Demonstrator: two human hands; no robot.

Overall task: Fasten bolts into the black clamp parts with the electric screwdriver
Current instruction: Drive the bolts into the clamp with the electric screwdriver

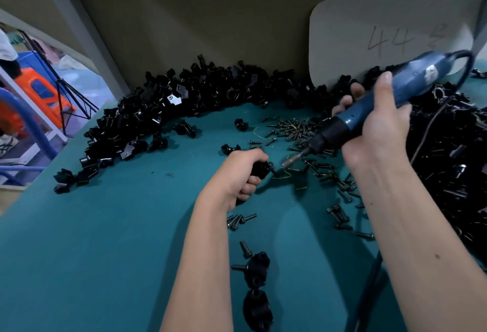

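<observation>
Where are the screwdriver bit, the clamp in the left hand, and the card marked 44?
screwdriver bit [290, 160], head view, metal tip.
clamp [261, 169], head view, exposed black body.
card [369, 42], head view, face.

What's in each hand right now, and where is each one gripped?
The left hand grips a black clamp part around its body. The right hand grips the electric screwdriver around the middle of its blue barrel, bit toward the clamp.
</observation>
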